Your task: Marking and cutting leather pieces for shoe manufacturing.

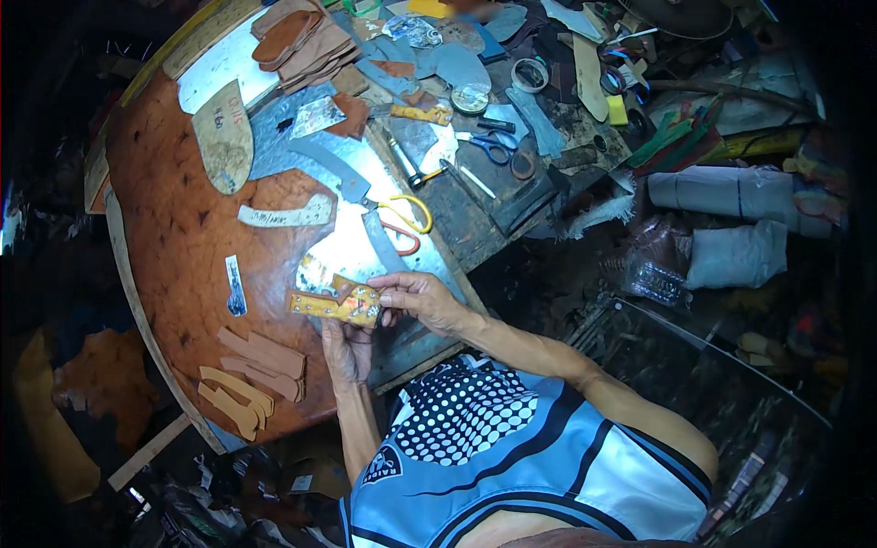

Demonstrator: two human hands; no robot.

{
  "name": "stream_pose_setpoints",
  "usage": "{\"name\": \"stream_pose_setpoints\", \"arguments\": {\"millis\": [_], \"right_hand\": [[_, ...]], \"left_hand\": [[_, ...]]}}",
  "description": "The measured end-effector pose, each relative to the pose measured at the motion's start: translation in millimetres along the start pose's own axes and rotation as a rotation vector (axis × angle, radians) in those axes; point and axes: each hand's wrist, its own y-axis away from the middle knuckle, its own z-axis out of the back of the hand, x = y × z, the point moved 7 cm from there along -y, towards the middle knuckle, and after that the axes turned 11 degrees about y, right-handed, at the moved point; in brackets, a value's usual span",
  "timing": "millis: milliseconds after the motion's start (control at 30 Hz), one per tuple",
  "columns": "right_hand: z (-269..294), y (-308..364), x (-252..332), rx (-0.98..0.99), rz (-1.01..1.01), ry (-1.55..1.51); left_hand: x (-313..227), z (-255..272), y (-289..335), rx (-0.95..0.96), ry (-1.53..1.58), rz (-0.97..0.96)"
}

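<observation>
Both hands hold a yellow-tan strip [362,310], apparently leather, dotted with small metal studs along its edges. My left hand [345,349] grips it from below, the fingers partly hidden behind it. At its right end, my right hand [422,301] pinches the strip between thumb and fingers. Just beyond it lie large scissors [422,212] with one yellow and one red handle loop. A grey curved strip [384,243] rests beside the scissors. Left of the hands, brown leather strips [265,363] and yellowish leather pieces [236,398] lie on a large brown hide [174,274].
Marked pale templates [223,137] lie farther back on the hide. Stacked brown leather pieces [311,50] stand at the far edge. Blue-handled scissors [497,146], a tape roll [530,76], a hammer [427,175] and scraps crowd the dark bench. Wrapped bundles [735,196] lie at right.
</observation>
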Motion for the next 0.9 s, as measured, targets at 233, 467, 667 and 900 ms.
{"name": "stream_pose_setpoints", "arguments": {"millis": [233,467,667,900], "right_hand": [[26.0,-9.8,19.5,0.027,0.01,0.125],[65.9,-26.6,83.8,-0.138,0.3,0.951],[151.8,-141.4,250.9,-0.562,0.611,1.861],[213.8,-258.8,279.6,-0.428,0.448,2.249]], "left_hand": [[14.6,-36.8,-11.7,-0.087,-0.129,-0.022],[23.4,-25.0,-9.3,-0.33,-0.237,0.002],[16.9,-20.5,7.9,-0.447,-0.189,-0.062],[15.4,-10.2,25.0,-0.494,-0.186,-0.142]]}}
